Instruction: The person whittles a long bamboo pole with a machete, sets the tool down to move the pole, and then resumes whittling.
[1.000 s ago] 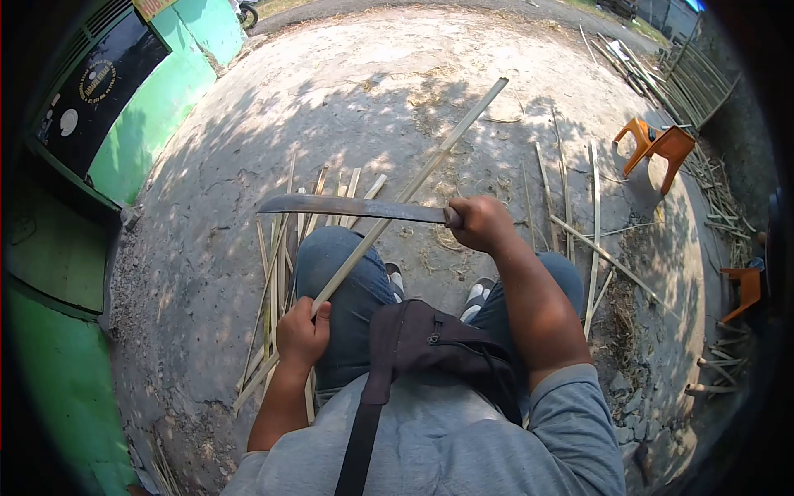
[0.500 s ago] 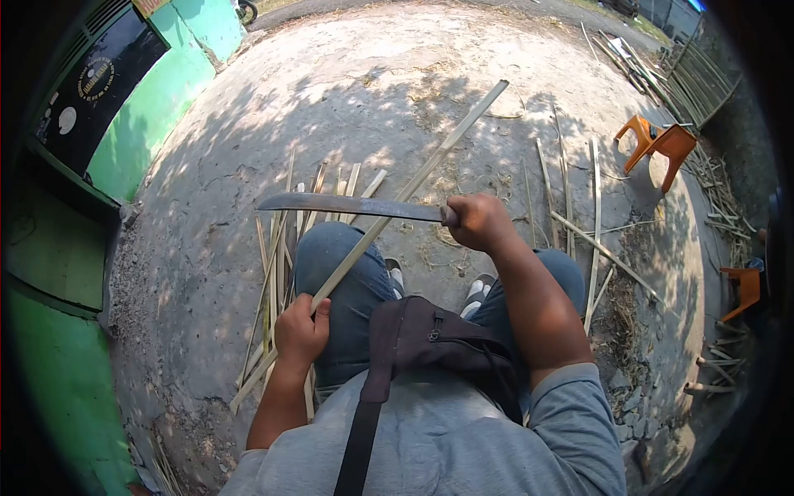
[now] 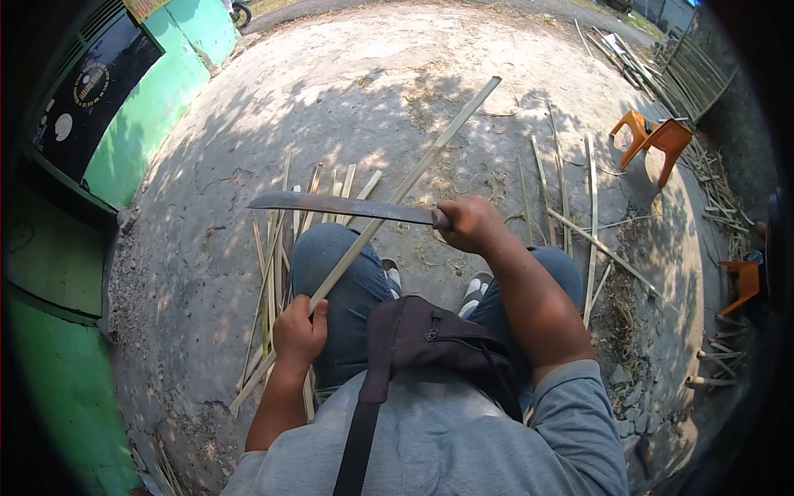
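My left hand (image 3: 299, 332) is closed round the lower end of a long pale bamboo strip (image 3: 431, 155), beside my left knee. The strip slants up and away to the right. In my right hand (image 3: 470, 224) is the wooden handle of a machete (image 3: 343, 207), its long blade pointing left. The blade lies across the strip in this view, a little beyond my knees. Several more bamboo strips (image 3: 266, 306) lie on the ground by my left leg, partly hidden behind my knee and arm.
More bamboo strips (image 3: 593, 215) lie on the ground to the right of my right knee. Farther right stand an orange plastic stool (image 3: 668, 142) and a heap of split bamboo (image 3: 721, 194). A green wall (image 3: 136, 140) runs along the left. A black bag (image 3: 438, 339) rests on my lap.
The machete and my right hand have shifted slightly left, with the blade tilting a little more down toward the handle. My left hand keeps its hold on the strip.
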A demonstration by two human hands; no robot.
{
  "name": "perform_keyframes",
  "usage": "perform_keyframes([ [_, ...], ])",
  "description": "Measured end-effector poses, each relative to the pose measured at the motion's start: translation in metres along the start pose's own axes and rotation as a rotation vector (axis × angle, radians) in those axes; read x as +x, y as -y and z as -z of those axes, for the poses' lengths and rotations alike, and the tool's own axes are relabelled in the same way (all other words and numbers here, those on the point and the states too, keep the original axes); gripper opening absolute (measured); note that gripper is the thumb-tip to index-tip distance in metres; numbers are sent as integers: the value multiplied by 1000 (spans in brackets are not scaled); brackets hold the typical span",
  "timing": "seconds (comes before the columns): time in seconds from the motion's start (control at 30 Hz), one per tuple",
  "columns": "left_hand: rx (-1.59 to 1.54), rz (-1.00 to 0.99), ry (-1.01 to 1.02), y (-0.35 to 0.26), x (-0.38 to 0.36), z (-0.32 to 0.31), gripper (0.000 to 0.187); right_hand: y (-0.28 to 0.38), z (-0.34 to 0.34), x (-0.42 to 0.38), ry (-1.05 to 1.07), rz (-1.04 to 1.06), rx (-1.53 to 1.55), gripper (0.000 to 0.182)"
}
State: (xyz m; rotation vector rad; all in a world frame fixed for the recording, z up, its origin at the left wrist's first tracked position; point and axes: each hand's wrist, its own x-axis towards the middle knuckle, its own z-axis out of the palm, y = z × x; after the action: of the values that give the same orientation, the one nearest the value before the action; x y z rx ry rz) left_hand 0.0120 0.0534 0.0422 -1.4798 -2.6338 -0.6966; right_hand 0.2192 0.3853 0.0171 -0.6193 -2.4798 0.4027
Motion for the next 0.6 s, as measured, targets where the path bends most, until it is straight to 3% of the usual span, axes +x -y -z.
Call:
perform_keyframes([
  [0.17, -20, -13, 4, 2, 0, 2, 46, -5, -3, 7, -2, -28, -50, 14],
  [0.3, -19, -10, -8, -1, 1, 2, 46, -15, 1, 9, 51, -307, -11, 16],
  [0.53, -23, 0, 16, 0, -1, 3, 46, -4, 9, 3, 59, -215, 27, 13],
  [0.6, -14, 2, 19, 1, 2, 3, 46, 0, 3, 2, 30, -102, 8, 12],
])
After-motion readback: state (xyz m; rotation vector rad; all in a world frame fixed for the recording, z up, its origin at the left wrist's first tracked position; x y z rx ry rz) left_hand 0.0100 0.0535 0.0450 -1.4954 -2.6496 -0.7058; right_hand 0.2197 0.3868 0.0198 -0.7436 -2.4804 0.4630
